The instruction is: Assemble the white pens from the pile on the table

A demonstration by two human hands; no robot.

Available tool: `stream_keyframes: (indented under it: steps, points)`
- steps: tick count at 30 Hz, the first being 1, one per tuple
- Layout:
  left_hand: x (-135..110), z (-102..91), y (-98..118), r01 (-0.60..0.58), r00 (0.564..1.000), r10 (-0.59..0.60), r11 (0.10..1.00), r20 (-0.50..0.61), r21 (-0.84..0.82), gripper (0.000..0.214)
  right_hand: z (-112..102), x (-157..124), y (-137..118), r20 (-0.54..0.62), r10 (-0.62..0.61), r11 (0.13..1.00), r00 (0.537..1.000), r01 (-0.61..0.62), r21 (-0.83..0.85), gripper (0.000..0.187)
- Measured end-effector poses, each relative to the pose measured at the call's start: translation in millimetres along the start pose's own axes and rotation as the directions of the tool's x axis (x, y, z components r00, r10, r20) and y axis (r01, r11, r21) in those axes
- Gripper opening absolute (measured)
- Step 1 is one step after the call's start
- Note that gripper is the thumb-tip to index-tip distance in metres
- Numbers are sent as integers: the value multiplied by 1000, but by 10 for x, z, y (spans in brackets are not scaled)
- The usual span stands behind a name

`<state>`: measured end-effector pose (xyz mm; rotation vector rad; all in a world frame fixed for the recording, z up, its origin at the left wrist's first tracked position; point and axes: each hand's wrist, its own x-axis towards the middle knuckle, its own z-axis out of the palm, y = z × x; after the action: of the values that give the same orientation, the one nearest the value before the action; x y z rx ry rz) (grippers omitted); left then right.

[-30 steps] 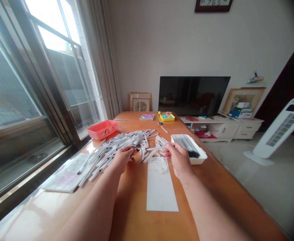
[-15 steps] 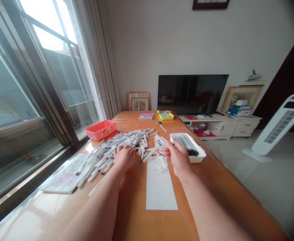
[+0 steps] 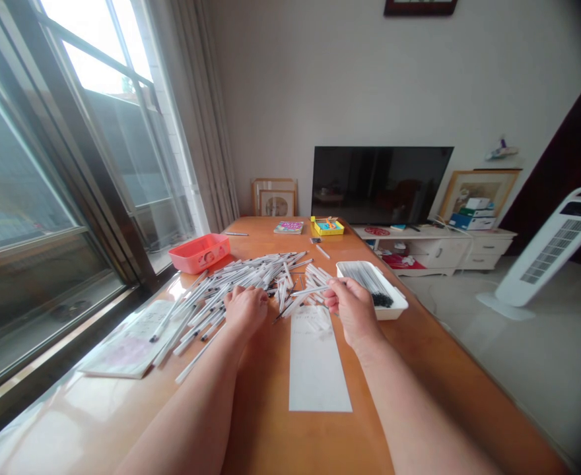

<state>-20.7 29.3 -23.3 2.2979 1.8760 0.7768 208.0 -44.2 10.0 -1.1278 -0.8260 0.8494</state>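
My right hand [image 3: 352, 307] is closed around a slim, whitish pen [image 3: 310, 290], which points left over the sheet's far end. My left hand [image 3: 245, 309] rests at the right edge of a heap of white pens with dark tips [image 3: 208, 313]. Its fingers are curled, and whatever they hold is hidden. Between the hands lie short white caps or tubes [image 3: 284, 284]. Just right of my right hand stands a white tray [image 3: 394, 310] full of clear, black-ended pens [image 3: 367, 280]. A long white paper sheet [image 3: 317, 369] lies below, with translucent small pieces on its far end.
A red plastic basket [image 3: 199, 254] stands beyond the heap at the left. Under some pens lies a booklet [image 3: 122, 349]. Toward the table's far end are a colourful book [image 3: 288, 227] and a yellow box [image 3: 328, 228]. A tower fan [image 3: 552, 251] stands on the floor at the right.
My left hand's fingers have curled in slightly, and a dark thin piece seen by them earlier no longer shows. My right hand keeps the pen in nearly the same place.
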Motion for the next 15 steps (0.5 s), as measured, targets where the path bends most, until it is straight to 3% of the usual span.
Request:
stream_keyframes:
  steps: [15]
  points:
    - [6,54,27,85,996,-80,981,-35,172,21,0,14,27,-1,4,1000,1000,-4,2,30]
